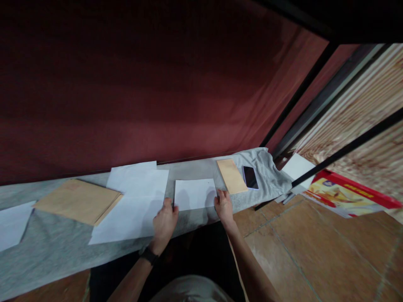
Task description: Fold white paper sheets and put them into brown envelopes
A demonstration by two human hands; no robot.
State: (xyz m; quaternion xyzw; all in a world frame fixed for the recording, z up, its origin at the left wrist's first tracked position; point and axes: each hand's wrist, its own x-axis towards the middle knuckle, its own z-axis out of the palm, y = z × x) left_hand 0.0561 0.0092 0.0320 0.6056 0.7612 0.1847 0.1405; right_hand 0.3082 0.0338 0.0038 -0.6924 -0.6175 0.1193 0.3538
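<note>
Sm. wht rect. paper (195,194), flat

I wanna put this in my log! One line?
left hand: at left edge of small white paper | right hand: at its right edge | phone: on grey cloth

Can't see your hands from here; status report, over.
Left hand at left edge of small sheet, right hand at right. Small sheet over gray cloth. Tan envelope close beside right hand, phone beyond.
</note>
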